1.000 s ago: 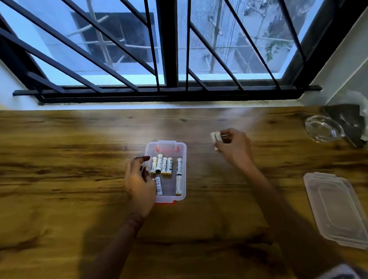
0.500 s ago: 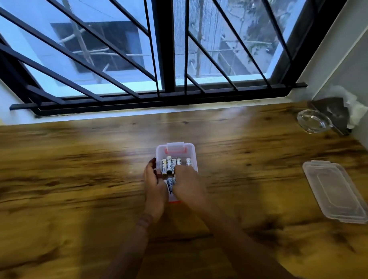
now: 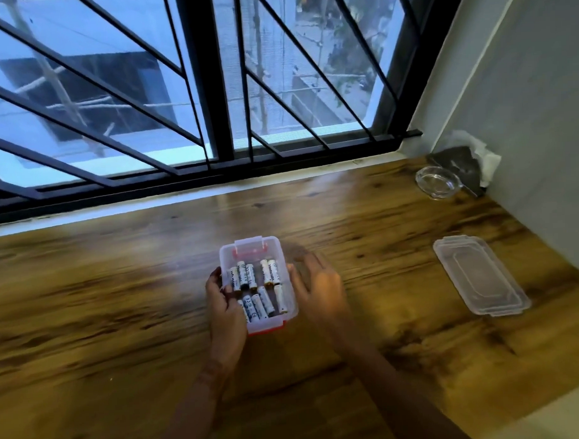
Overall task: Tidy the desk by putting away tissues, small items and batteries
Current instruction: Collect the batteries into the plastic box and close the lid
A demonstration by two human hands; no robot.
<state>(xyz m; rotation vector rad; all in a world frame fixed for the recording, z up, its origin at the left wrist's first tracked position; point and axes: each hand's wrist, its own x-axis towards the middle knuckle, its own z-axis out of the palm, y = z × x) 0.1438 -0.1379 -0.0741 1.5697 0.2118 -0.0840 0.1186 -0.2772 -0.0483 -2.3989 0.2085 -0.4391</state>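
Clear plastic box (image 3: 255,250) sits mid-desk (image 3: 104,308) w/ white batteries (image 3: 258,286) lying inside in approx. two rows; left hand (image 3: 224,308) grips its left wall, fingers curled over the rim; right hand (image 3: 320,287) open, fingers relaxed, just beside box's right wall; lid (image 3: 480,275) lies well apart to the right; glass dish (image 3: 439,183) & tissue (image 3: 484,161) in far corner.

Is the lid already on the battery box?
No, the clear lid lies on the desk well right of the open battery box.

bare desk (image 3: 104,308) left of box (image 3: 276,249), lid (image 3: 480,278) lying well right
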